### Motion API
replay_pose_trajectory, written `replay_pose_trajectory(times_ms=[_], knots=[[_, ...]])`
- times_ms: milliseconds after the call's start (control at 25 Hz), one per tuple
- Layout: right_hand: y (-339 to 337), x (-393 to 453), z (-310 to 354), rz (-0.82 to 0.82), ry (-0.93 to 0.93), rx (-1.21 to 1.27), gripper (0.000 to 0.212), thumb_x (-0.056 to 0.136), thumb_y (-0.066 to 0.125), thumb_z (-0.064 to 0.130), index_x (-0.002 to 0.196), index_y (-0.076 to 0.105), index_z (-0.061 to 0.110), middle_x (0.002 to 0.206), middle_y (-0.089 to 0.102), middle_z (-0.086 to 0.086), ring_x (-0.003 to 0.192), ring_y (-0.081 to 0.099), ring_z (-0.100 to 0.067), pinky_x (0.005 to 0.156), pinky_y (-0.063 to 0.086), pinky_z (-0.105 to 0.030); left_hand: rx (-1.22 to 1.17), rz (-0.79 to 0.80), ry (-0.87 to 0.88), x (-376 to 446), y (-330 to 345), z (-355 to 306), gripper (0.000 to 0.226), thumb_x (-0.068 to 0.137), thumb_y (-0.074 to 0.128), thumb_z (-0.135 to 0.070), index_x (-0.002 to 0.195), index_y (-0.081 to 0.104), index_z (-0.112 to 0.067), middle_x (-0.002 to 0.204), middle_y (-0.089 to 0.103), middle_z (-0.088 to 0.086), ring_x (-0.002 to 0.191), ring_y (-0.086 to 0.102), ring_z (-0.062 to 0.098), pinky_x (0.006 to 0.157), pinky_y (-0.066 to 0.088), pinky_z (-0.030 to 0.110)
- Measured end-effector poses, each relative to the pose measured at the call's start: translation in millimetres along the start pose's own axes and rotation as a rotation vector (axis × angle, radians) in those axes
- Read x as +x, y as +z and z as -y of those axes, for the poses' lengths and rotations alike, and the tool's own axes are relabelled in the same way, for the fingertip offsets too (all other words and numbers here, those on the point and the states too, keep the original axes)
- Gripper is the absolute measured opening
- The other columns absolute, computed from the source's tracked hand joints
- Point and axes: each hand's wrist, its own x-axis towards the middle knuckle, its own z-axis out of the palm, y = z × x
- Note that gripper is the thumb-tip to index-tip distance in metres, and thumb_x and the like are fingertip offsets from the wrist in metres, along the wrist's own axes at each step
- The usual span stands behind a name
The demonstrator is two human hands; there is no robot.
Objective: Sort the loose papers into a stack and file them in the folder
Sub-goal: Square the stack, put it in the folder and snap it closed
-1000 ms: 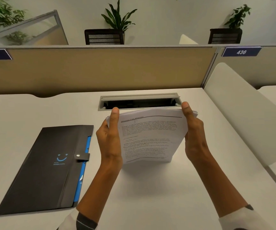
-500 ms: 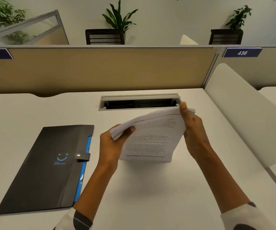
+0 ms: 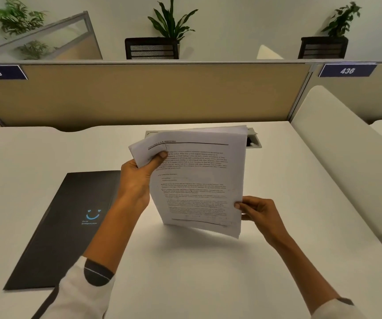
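A stack of printed white papers [image 3: 199,180] is held above the white desk [image 3: 185,272], tilted, printed side facing me. My left hand [image 3: 139,178] pinches its upper left corner, which curls over the thumb. My right hand [image 3: 258,209] grips the lower right edge of the stack. A black folder [image 3: 70,224] with a blue smiley logo lies shut and flat on the desk to the left, partly hidden by my left forearm.
A grey cable slot [image 3: 252,140] in the desk sits behind the papers. A beige partition [image 3: 139,95] closes the back. A white angled divider [image 3: 346,157] borders the desk on the right. Plants and chairs stand beyond the partition.
The stack has been lifted off the desk and tilted toward me. My right hand slid from the top right corner down to the lower right edge. My left hand rose with the top left corner.
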Motion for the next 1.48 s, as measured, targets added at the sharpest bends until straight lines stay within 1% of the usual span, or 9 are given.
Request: replay_pose_trajectory(times_ms=[160,240,360,440,560,720,1160,1360,1480], knots=[[-7,7,-8,-0.068,0.121,-0.005,0.022,0.087,0.061,0.003,0.106,0.070,-0.002,0.097,0.074,-0.016,0.082,0.073,-0.029,0.063,0.060,-0.033,0.086,0.128,-0.022,18,-30,1,0.024,0.074,0.068,-0.039,0.095,0.068,-0.027,0.094,0.073,-0.003,0.094,0.065,0.017,0.076,0.056,0.032],[-20,7,-16,-0.042,0.267,0.006,0.022,0.086,0.061,0.001,0.105,0.068,-0.008,0.095,0.073,-0.021,0.078,0.071,-0.031,0.062,0.061,-0.030,0.259,-0.083,-0.026,28,-71,18,0.030,0.083,0.062,-0.038,0.108,0.064,-0.022,0.114,0.066,0.002,0.104,0.060,0.018,0.087,0.049,0.032],[-33,3,-29,-0.021,0.466,0.027,0.020,0.086,0.060,-0.002,0.105,0.066,-0.008,0.095,0.072,-0.023,0.076,0.070,-0.032,0.061,0.061,-0.030,0.835,-0.403,-0.150,16,-138,63,0.038,0.085,0.062,-0.026,0.117,0.060,-0.005,0.121,0.062,0.018,0.106,0.058,0.033,0.085,0.045,0.036],[-36,0,-40,-0.025,0.553,0.072,0.022,0.086,0.060,-0.004,0.107,0.064,-0.009,0.098,0.070,-0.024,0.075,0.069,-0.032,0.060,0.061,-0.030,1.106,-0.301,-0.289,1,-157,96,0.049,0.081,0.067,-0.029,0.119,0.056,0.001,0.125,0.056,0.027,0.114,0.051,0.042,0.095,0.042,0.050],[-37,-2,-56,-0.031,0.628,0.078,0.023,0.085,0.060,-0.004,0.106,0.063,-0.014,0.102,0.068,-0.027,0.083,0.068,-0.036,0.066,0.060,-0.034,1.367,-0.110,-0.397,-14,-158,126,0.084,0.074,0.064,-0.055,0.135,0.037,-0.005,0.150,0.020,0.027,0.136,0.017,0.048,0.108,0.016,0.063],[-39,-2,-68,-0.029,0.662,0.082,0.016,0.084,0.061,-0.004,0.097,0.067,-0.012,0.090,0.074,-0.023,0.071,0.072,-0.033,0.054,0.060,-0.029,1.424,-0.041,-0.430,-13,-150,131,0.098,0.070,0.061,-0.064,0.144,0.018,-0.015,0.155,-0.001,0.022,0.139,0.000,0.048,0.109,0.007,0.063],[-40,-7,-73,-0.023,0.638,0.104,0.009,0.084,0.061,-0.004,0.085,0.070,-0.005,0.085,0.075,-0.020,0.071,0.073,-0.032,0.057,0.061,-0.031,1.595,-0.004,-0.320,-17,-148,131,0.077,0.085,0.045,-0.058,0.142,0.024,-0.010,0.152,0.021,0.020,0.136,0.021,0.046,0.108,0.026,0.058],[-43,-9,-75,-0.024,0.652,0.116,0.009,0.084,0.062,-0.002,0.085,0.071,-0.003,0.082,0.076,-0.019,0.069,0.074,-0.031,0.052,0.059,-0.031,1.567,0.026,-0.512,-31,-158,127,0.114,0.062,0.056,-0.077,0.146,0.001,-0.025,0.155,-0.006,0.019,0.139,-0.006,0.048,0.105,0.006,0.068],[-43,-9,-77,-0.019,0.664,0.124,0.009,0.084,0.062,-0.001,0.085,0.071,-0.002,0.083,0.076,-0.019,0.070,0.074,-0.033,0.052,0.059,-0.033,1.572,0.012,-0.599,-46,-166,127,0.119,0.058,0.059,-0.076,0.146,-0.005,-0.027,0.155,-0.011,0.020,0.139,-0.005,0.049,0.106,0.008,0.067]])
